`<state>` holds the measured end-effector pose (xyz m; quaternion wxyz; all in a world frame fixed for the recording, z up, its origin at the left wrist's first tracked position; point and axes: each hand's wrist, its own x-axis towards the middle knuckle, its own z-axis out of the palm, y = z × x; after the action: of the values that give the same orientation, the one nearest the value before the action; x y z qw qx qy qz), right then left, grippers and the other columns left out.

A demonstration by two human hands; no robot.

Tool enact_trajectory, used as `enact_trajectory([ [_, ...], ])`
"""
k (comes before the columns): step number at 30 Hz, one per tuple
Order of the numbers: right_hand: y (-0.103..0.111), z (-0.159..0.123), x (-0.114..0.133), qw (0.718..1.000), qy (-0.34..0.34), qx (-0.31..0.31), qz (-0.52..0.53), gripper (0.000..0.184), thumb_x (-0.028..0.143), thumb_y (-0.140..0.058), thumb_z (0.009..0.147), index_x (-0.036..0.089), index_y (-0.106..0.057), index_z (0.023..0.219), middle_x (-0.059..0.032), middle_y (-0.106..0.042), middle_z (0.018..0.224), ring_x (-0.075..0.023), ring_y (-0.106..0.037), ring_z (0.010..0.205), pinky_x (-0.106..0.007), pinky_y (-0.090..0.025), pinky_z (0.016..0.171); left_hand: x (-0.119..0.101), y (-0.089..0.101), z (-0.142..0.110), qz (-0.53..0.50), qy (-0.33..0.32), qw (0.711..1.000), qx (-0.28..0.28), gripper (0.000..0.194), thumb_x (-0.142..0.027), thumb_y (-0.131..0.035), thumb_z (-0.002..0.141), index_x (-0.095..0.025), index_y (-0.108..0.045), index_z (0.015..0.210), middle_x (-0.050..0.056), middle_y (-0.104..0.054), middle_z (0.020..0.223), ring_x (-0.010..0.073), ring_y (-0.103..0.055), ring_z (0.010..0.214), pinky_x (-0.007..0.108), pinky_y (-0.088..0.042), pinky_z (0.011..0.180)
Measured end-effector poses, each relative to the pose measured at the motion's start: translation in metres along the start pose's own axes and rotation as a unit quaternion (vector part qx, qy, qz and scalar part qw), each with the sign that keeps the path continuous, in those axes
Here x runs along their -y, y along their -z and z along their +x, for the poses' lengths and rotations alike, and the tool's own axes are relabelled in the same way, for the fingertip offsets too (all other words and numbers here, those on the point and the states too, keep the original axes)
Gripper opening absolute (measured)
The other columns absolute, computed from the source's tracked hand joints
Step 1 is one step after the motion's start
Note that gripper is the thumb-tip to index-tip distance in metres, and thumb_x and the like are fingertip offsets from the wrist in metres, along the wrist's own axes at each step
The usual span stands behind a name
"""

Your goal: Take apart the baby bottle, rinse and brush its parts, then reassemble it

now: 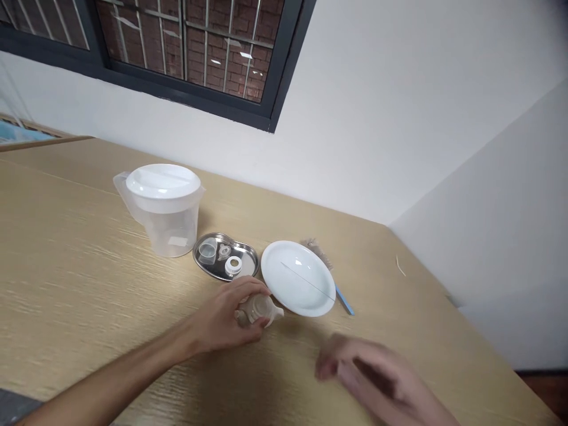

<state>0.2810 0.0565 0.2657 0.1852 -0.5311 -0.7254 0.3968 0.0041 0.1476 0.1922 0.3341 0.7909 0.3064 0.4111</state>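
My left hand is closed around a small clear baby bottle, with thumb and fingers on opposite sides and a pale, narrow end pointing right. It is just in front of a steel kidney-shaped tray and a white oval plate. In the tray lie a clear cap, a small translucent teat-like piece and a white ring collar. Apart from the bottle, my right hand is over the table at lower right, its curled fingers smeared by motion; whether anything is in them I cannot make out.
A clear pitcher with a white lid stands behind the tray. Across the plate lies a thin wire-like rod. Partly behind the plate is a bristly brush; a blue handle sticks out nearby. A thin pale strip lies toward the right wall.
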Motion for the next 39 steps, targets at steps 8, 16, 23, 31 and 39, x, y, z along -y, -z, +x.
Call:
enact_trajectory([
  [8,0.013,0.125,0.046,0.981,0.099,-0.075,-0.147,0.030,0.043,-0.049,0.101,0.023,-0.071,0.095,-0.0026,-0.074,0.097,-0.0179,-0.066,0.088,-0.030,-0.048,0.080,-0.002,-0.007,-0.002,-0.004,-0.001,1.000,0.014,0.031,-0.020,-0.072,0.079,-0.021,-0.065,0.109,0.004,-0.071,0.109,0.0197,-0.067,0.100,0.030,-0.054,0.088],
  [16,-0.029,0.230,0.032,0.938,0.147,0.004,-0.313,0.019,0.035,-0.071,0.089,0.019,-0.075,0.098,-0.0097,-0.073,0.104,-0.0273,-0.059,0.109,-0.041,-0.037,0.097,-0.003,-0.007,-0.002,-0.021,0.015,1.000,0.015,0.032,-0.018,-0.074,0.072,-0.018,-0.064,0.102,0.003,-0.069,0.096,0.0178,-0.063,0.086,0.028,-0.051,0.076],
  [23,-0.046,0.268,0.031,0.919,0.126,0.011,-0.374,0.028,0.045,-0.062,0.094,0.019,-0.071,0.097,-0.0072,-0.072,0.101,-0.0248,-0.061,0.106,-0.045,-0.037,0.098,0.001,-0.007,-0.002,-0.039,0.058,0.997,0.019,0.036,-0.020,-0.075,0.070,-0.020,-0.064,0.104,0.003,-0.068,0.098,0.0181,-0.063,0.087,0.030,-0.050,0.079],
  [31,-0.064,0.301,0.048,0.899,0.074,0.020,-0.432,0.037,0.051,-0.057,0.098,0.015,-0.068,0.101,-0.0058,-0.071,0.101,-0.0207,-0.066,0.099,-0.047,-0.046,0.100,0.000,-0.005,0.002,-0.050,0.065,0.996,0.024,0.035,-0.018,-0.074,0.068,-0.018,-0.065,0.101,0.004,-0.069,0.096,0.0195,-0.063,0.085,0.032,-0.050,0.077],
  [39,-0.051,0.289,0.051,0.897,0.067,0.017,-0.437,0.041,0.052,-0.051,0.100,0.015,-0.069,0.103,-0.0071,-0.072,0.100,-0.0214,-0.067,0.098,-0.045,-0.047,0.097,0.001,-0.007,0.002,-0.052,0.068,0.996,0.018,0.034,-0.019,-0.074,0.068,-0.018,-0.065,0.101,0.005,-0.070,0.096,0.0202,-0.064,0.086,0.033,-0.051,0.080],
])
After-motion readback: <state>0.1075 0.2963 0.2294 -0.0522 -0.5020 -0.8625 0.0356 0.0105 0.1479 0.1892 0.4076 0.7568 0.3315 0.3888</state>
